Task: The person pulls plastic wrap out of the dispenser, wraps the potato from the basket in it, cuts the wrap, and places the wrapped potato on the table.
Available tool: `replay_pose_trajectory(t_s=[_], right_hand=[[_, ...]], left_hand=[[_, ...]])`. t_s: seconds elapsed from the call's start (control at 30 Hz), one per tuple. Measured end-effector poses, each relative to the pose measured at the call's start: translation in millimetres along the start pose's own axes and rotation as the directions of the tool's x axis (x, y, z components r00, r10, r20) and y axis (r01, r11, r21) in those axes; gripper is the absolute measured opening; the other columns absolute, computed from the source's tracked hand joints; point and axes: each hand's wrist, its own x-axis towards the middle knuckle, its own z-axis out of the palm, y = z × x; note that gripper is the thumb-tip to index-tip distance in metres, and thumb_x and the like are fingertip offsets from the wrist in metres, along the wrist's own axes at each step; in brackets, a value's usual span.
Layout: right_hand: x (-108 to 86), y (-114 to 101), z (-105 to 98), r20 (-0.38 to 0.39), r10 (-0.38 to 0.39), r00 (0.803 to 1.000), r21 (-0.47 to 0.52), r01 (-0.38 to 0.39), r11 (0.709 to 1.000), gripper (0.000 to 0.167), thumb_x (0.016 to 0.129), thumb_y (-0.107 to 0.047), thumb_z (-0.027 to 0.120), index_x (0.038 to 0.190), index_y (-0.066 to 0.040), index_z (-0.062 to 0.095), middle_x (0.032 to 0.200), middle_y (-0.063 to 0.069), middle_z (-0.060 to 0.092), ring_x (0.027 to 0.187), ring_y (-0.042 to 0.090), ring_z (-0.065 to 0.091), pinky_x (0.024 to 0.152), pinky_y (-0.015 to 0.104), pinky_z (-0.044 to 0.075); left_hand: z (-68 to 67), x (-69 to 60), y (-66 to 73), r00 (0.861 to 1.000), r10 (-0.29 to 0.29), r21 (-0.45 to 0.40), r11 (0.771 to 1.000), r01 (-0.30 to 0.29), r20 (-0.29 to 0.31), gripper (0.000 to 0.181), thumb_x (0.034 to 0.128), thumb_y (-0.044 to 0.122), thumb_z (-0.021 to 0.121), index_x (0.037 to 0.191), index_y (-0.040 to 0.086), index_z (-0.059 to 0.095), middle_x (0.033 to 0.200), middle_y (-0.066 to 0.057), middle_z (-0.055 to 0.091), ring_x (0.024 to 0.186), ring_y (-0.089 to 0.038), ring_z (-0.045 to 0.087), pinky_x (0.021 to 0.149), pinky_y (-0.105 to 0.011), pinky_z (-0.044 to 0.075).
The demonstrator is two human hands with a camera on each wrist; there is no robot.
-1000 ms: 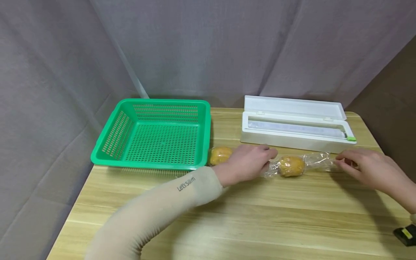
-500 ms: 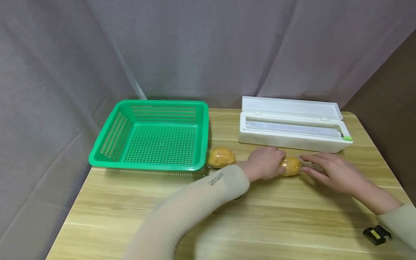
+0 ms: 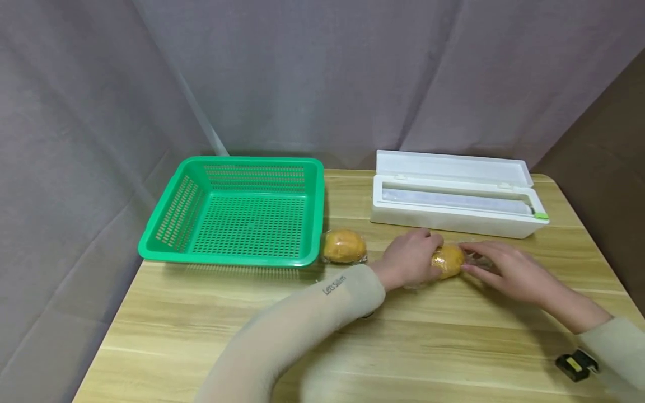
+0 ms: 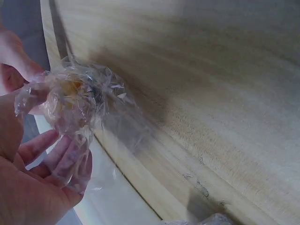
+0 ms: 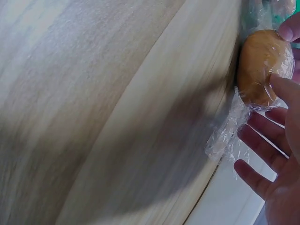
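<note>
A yellow-orange oval fruit (image 3: 448,261), mango-like, is loosely wrapped in clear plastic film, with loose film (image 5: 227,129) trailing at its ends. My left hand (image 3: 412,258) holds its left end. In the left wrist view, crumpled film (image 4: 124,105) lies over that hand's fingers (image 4: 56,157). At the right end, my right hand (image 3: 509,271) holds the fruit between thumb and fingers; the right wrist view has the thumb (image 5: 286,89) against the fruit and other fingers spread beside the film. Left of the hands, a second wrapped fruit (image 3: 345,246) lies beside the green basket (image 3: 232,261).
Behind the hands, a white cling film box (image 3: 453,221) stands with its lid (image 3: 453,167) raised and a film roll (image 3: 453,200) inside. A small black device (image 3: 576,365) is by the right sleeve. Everything stands on a wooden table (image 3: 403,347) before grey curtains.
My left hand has moved right, away from the second fruit, onto the near fruit's left end. My right hand has come left from the film's tail to the fruit, which is now slightly turned.
</note>
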Motion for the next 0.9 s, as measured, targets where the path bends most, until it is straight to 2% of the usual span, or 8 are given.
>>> replay_pose_trajectory(t_s=[0.17, 0.3, 0.4, 0.6, 0.9], right_hand=[[3.0, -3.3, 1.9, -0.016, -0.019, 1.0, 0.016, 0.019, 1.0, 0.054, 0.086, -0.016, 0.09, 0.136, -0.006, 0.071, 0.119, 0.01, 0.077, 0.105, 0.03, 0.074, 0.087, 0.056, 0.057], [5.9, -6.5, 4.0, -0.019, -0.023, 1.0, 0.046, 0.024, 0.999, 0.055, 0.087, -0.017, 0.089, 0.138, -0.01, 0.07, 0.129, 0.014, 0.074, 0.118, 0.04, 0.069, 0.095, 0.063, 0.053], [7.9, -9.7, 5.9, -0.024, -0.037, 0.999, 0.07, 0.038, 0.997, 0.057, 0.087, -0.016, 0.089, 0.14, -0.009, 0.069, 0.13, 0.015, 0.074, 0.119, 0.044, 0.067, 0.096, 0.067, 0.051], [10.3, -16.6, 12.1, -0.019, -0.063, 0.998, 0.091, 0.065, 0.994, 0.06, 0.087, -0.013, 0.086, 0.143, -0.009, 0.067, 0.134, 0.014, 0.072, 0.123, 0.043, 0.063, 0.097, 0.069, 0.05], [13.8, -27.6, 18.9, 0.007, -0.083, 0.997, 0.119, 0.082, 0.99, 0.065, 0.09, -0.01, 0.081, 0.152, -0.013, 0.06, 0.142, 0.017, 0.067, 0.129, 0.044, 0.059, 0.099, 0.072, 0.048]], left_hand=[[-4.0, -8.2, -1.4, 1.0, -0.023, -0.05, 0.998, 0.024, 0.021, 0.06, 0.0972, 0.062, 0.07, 0.144, 0.024, 0.063, 0.132, 0.006, 0.062, 0.11, -0.006, 0.059, 0.087, -0.022, 0.052], [-6.3, -14.7, -6.4, 0.998, -0.039, -0.104, 0.994, 0.043, 0.038, 0.054, 0.103, 0.059, 0.062, 0.144, 0.025, 0.064, 0.138, 0.006, 0.062, 0.119, -0.008, 0.06, 0.097, -0.025, 0.052], [-6.5, -18.9, -10.9, 0.999, -0.038, -0.125, 0.991, 0.041, 0.025, 0.047, 0.1056, 0.053, 0.062, 0.142, 0.025, 0.066, 0.141, 0.006, 0.062, 0.124, -0.01, 0.06, 0.103, -0.027, 0.051], [-1.9, -27.2, -17.1, 0.999, -0.012, -0.148, 0.989, 0.006, -0.038, 0.037, 0.1035, 0.046, 0.069, 0.13, 0.02, 0.071, 0.124, 0.005, 0.065, 0.102, -0.006, 0.061, 0.088, -0.019, 0.052], [10.3, -41.3, -20.9, 0.994, -0.037, -0.203, 0.979, 0.016, -0.1, 0.033, 0.0995, 0.045, 0.075, 0.116, 0.018, 0.067, 0.103, 0.007, 0.063, 0.083, -0.003, 0.056, 0.07, -0.015, 0.046]])
